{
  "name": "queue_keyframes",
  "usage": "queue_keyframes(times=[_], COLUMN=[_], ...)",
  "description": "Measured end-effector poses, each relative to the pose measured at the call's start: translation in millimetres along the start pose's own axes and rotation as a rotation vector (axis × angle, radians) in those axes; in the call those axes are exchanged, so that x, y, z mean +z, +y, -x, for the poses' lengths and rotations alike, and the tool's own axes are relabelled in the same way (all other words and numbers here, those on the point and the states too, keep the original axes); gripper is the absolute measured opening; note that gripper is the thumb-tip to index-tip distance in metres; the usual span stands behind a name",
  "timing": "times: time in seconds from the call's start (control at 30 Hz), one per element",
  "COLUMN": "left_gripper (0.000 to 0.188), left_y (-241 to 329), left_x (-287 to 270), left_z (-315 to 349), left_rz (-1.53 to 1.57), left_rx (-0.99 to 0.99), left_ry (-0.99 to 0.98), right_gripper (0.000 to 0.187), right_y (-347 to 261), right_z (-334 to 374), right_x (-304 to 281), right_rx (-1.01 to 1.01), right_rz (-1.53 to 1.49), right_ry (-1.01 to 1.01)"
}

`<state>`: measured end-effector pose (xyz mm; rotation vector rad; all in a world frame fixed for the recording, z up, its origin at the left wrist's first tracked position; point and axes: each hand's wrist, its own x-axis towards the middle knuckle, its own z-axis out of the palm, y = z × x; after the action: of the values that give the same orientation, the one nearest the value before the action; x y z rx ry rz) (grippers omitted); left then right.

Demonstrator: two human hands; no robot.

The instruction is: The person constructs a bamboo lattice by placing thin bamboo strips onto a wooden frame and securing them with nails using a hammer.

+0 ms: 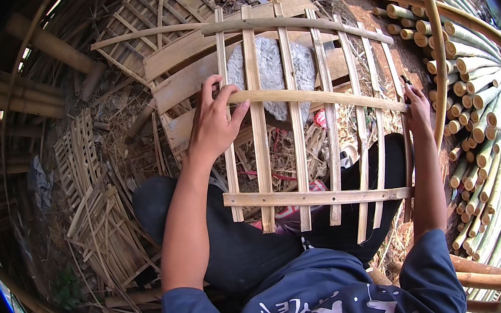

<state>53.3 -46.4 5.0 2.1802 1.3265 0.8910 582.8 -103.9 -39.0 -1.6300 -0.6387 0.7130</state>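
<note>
A bamboo lattice panel (pixel 297 145) of several upright split slats spans the space over my lap. A bottom cross strip (pixel 328 196) with dark nail spots and a top cross strip (pixel 310 23) run across the slats. My left hand (pixel 213 120) pinches the left end of a middle cross strip (pixel 317 95) against the leftmost slat. At the strip's other end, my right hand (pixel 418 109) is closed round the panel's right edge. A small dark object sticks up by its fingers, too small to name. Behind the slats lies a grey stone block (pixel 271 72).
Wooden boards (pixel 183 96) lie under and around the stone. Stacked slatted panels (pixel 145 30) rest at the far left, with loose bamboo strips (pixel 95 215) nearer. A large pile of cut bamboo poles (pixel 480 102) stands at right, beside a curved pole (pixel 436 63).
</note>
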Motion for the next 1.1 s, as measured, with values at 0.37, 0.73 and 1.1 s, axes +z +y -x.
queue_keyframes(times=[0.37, 0.73, 1.1], left_gripper=[0.031, 0.044, 0.042], left_y=[-3.3, -12.8, -30.8], left_x=[8.6, 9.2, -8.0], left_z=[3.3, 9.2, 19.3], left_rz=[-0.034, 0.026, 0.109], left_rx=[0.088, -0.082, -0.367], left_ry=[0.085, 0.318, 0.31], right_gripper=[0.024, 0.009, 0.011], right_y=[-7.8, -31.3, -52.8], right_z=[3.6, 21.4, 38.8], right_x=[-0.9, 1.6, -24.0], right_rx=[0.034, 0.076, -0.012], right_rz=[-0.058, -0.09, -0.059], right_ry=[-0.012, 0.037, 0.153])
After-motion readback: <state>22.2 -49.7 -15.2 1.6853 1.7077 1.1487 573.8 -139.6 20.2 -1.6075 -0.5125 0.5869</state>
